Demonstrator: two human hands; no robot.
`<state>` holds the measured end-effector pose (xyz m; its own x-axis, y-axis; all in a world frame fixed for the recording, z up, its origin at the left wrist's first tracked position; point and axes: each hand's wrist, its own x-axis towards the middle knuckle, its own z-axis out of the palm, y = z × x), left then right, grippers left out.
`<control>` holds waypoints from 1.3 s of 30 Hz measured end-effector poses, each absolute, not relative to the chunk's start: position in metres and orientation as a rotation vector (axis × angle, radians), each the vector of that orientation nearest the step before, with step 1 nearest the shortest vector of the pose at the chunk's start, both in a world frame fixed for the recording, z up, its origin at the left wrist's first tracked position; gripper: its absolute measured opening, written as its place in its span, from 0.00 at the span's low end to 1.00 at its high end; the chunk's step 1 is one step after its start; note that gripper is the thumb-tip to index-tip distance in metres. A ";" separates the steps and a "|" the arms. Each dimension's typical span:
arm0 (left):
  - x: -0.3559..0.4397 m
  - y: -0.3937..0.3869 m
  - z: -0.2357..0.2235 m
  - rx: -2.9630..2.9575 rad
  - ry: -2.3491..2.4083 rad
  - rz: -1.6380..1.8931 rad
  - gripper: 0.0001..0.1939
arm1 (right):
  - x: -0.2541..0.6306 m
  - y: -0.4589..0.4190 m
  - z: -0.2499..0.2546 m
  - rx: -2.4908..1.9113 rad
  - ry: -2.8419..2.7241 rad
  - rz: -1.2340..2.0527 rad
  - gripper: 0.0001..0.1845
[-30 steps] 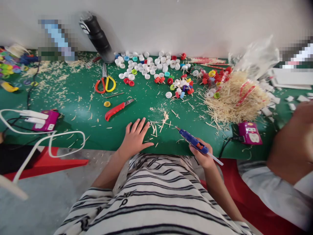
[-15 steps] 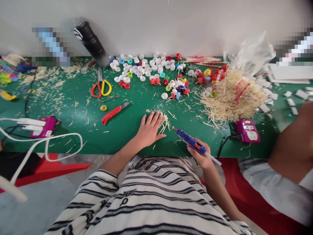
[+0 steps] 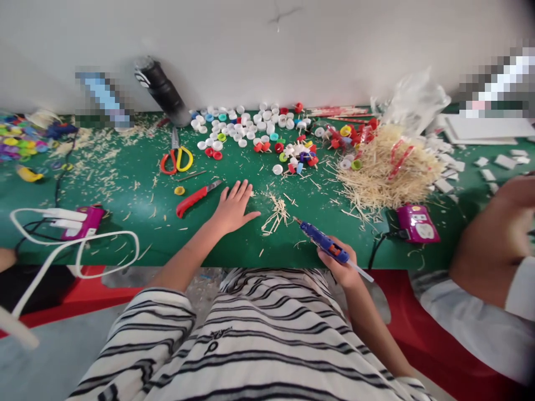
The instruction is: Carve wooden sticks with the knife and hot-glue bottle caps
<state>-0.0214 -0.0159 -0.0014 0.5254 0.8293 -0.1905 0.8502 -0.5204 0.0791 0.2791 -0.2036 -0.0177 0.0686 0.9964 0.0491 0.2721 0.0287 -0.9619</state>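
Note:
My left hand [image 3: 234, 209] lies flat on the green table [image 3: 234, 250], fingers spread, with nothing in it. Just right of it is a small heap of thin wooden sticks [image 3: 276, 214]. A red-handled knife [image 3: 194, 200] rests to the left of that hand, its blade near the fingers. My right hand [image 3: 343, 264] is wrapped round a blue hot glue gun [image 3: 324, 240] with a pale glue stick [image 3: 363, 272] poking out of its back. The gun's nozzle points left, toward the small heap, apart from it.
Bottle caps [image 3: 251, 125] in several colours are spread along the back. Scissors [image 3: 175, 156] lie behind the knife; a black bottle [image 3: 163, 92] leans on the wall. A big stick pile [image 3: 388, 172] and purple socket block [image 3: 418, 224] are at right, near another person's arm [image 3: 487, 239].
My left hand has moved left, off the small heap of sticks, which now shows fully. My right hand still holds the glue gun in nearly the same place. The view has tilted slightly.

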 end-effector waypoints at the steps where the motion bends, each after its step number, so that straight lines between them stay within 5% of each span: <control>1: -0.019 -0.016 -0.003 2.616 1.401 -0.204 0.46 | 0.279 -0.204 -0.018 -1.405 -1.364 0.986 0.15; 12: 0.049 -0.032 -0.005 2.741 0.941 -0.202 0.45 | 0.279 -0.204 -0.017 -1.377 -1.340 1.014 0.16; 20: 0.009 -0.043 0.012 2.677 0.983 -0.108 0.40 | 0.281 -0.204 -0.023 -1.362 -1.315 1.041 0.16; 29: -0.044 -0.092 0.001 2.737 1.060 -0.234 0.62 | 0.280 -0.202 -0.019 -1.368 -1.352 1.025 0.14; 39: 0.027 -0.057 -0.006 2.770 1.191 -0.220 0.54 | 0.281 -0.203 -0.018 -1.379 -1.362 1.042 0.15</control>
<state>0.0273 -0.0571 -0.0063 0.6804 0.7106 -0.1794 0.7278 -0.6839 0.0513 0.2807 -0.2032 -0.0176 0.0348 0.9990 0.0288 0.2339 0.0199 -0.9720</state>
